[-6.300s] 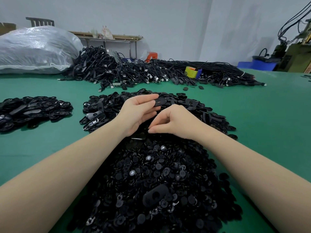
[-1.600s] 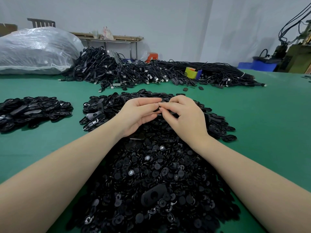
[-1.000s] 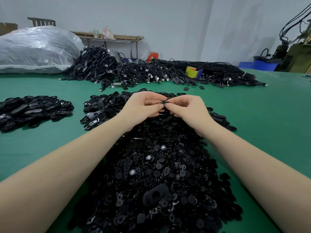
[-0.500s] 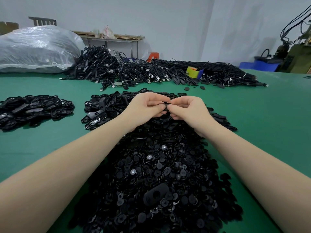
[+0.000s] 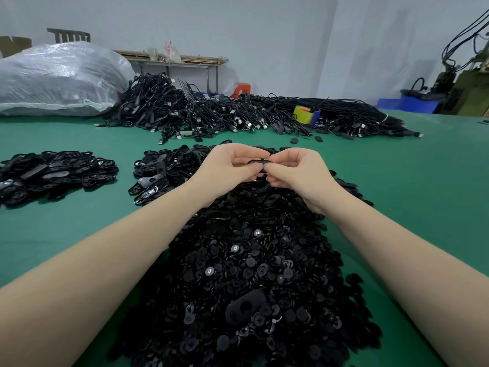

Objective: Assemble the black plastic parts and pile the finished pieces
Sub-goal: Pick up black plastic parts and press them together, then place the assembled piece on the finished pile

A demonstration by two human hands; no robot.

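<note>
I am pinching a black part between both hands, my left hand and right hand curling on it above the parts heap on the green table. Cables are lying beyond, a plastic bag sitting far left by the grey wall.

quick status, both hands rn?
Left hand: closed, pinching the black plastic part.
Right hand: closed, pinching the same part from the other end.

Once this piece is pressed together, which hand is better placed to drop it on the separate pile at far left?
Probably the left hand: it already pinches the black part and is nearer the far-left pile.
</note>
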